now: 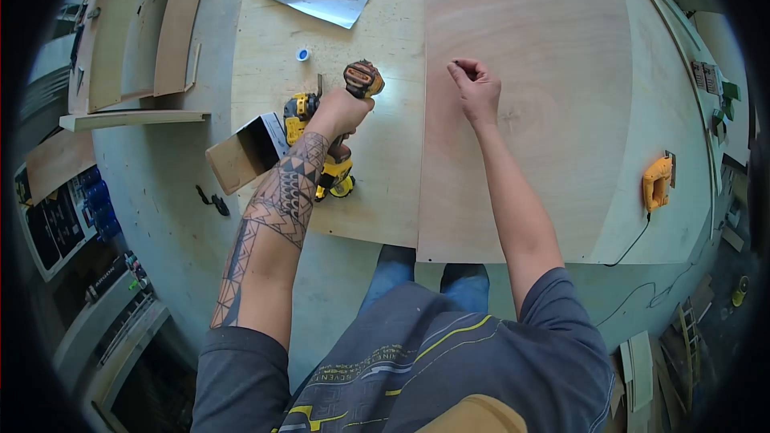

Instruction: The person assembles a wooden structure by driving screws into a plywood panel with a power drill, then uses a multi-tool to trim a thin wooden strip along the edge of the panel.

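My left hand (345, 112) is wrapped round the handle of a yellow and black cordless drill (363, 78) above the pale plywood sheet (393, 168). Beside that wrist lie another yellow power tool (299, 112) and, nearer my body, a further yellow tool (337, 176). An open cardboard box (241, 162) is tilted to their left. Over the reddish plywood panel (553, 112), my right hand (479, 90) is closed in a pinch, thumb against fingertips; what it holds, if anything, is too small to name. A small blue and white round item (302, 54) lies beyond the tools.
Silvery sheets (345, 0) with a wooden strip and a tape roll lie at the top. An orange jigsaw (657, 183) with a cord sits at the right. Wooden box parts (120, 40) stand at the upper left. A small black item (212, 202) lies left.
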The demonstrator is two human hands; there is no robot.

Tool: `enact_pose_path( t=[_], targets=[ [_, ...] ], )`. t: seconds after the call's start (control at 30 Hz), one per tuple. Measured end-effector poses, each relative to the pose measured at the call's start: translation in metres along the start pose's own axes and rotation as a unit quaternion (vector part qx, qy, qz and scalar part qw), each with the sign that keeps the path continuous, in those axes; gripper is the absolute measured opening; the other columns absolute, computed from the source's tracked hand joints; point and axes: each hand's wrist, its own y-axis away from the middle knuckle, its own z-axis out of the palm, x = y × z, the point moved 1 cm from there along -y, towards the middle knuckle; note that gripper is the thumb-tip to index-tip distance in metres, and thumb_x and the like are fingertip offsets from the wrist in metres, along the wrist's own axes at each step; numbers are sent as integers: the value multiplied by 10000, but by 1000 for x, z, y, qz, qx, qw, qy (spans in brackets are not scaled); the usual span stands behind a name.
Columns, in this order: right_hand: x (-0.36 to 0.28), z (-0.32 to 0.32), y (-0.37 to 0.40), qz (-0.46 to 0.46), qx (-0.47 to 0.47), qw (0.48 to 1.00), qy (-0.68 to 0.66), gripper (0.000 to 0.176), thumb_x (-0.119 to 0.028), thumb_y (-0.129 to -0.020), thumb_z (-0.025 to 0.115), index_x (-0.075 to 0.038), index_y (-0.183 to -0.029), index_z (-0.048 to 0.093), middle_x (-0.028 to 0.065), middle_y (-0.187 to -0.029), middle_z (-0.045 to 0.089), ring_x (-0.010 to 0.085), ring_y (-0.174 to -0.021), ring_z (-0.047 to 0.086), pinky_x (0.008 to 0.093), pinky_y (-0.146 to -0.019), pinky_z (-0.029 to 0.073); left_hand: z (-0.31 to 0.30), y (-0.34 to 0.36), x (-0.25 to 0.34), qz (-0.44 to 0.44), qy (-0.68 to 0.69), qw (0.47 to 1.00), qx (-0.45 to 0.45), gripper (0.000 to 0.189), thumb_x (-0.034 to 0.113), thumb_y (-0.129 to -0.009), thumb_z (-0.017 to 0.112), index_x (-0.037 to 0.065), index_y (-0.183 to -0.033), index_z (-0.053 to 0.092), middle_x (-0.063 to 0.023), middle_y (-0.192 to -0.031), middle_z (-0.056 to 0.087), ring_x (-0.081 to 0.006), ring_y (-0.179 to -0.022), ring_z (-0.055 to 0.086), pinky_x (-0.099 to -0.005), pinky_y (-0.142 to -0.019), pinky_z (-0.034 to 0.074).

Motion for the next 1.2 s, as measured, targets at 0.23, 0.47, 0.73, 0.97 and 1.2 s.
enact_pose_path(
  t=[0.23, 0.47, 0.73, 0.97, 1.2],
  targets=[
    [16, 6, 39, -212, -138, 941, 226, 168, -69, -965, 684, -101, -1108, 766, 111, -984, 727, 283, -879, 711, 377, -762, 570, 1, 19, 8, 11, -5, 1000, 25, 360, 329, -908, 703, -27, -948, 734, -170, -817, 746, -257, -730, 744, -395, -695, 606],
    [16, 10, 43, -235, -112, 924, 279, 210, -26, -950, 614, -92, -1113, 729, 126, -1043, 643, 349, -939, 682, 457, -776, 562, 35, 47, -15, 78, 75, 994, 21, 324, 293, -886, 762, -7, -990, 693, -92, -754, 699, -196, -636, 691, -346, -587, 562],
    [25, 10, 40, -262, -94, 921, 274, 213, -20, -928, 620, -84, -1110, 711, 137, -1064, 647, 364, -967, 681, 460, -795, 563, 24, 86, 41, 108, 225, 968, -28, 246, 253, -908, 748, 26, -894, 655, -28, -674, 627, -125, -541, 615, -305, -500, 517],
    [23, 10, 42, -264, -101, 925, 254, 149, -88, -958, 652, -92, -1097, 707, 111, -1080, 666, 346, -982, 689, 452, -811, 572, 26, 87, 62, 97, 89, 991, 3, 275, 266, -899, 754, 4, -879, 673, -45, -682, 648, -137, -560, 638, -322, -517, 535],
    [21, 10, 43, -255, -99, 928, 252, 131, -106, -961, 655, -100, -1085, 698, 100, -1088, 674, 348, -986, 688, 458, -800, 578, 24, 85, 67, 99, 79, 992, -8, 271, 267, -902, 751, 10, -909, 667, -42, -688, 641, -137, -569, 636, -327, -523, 538]
  ],
)
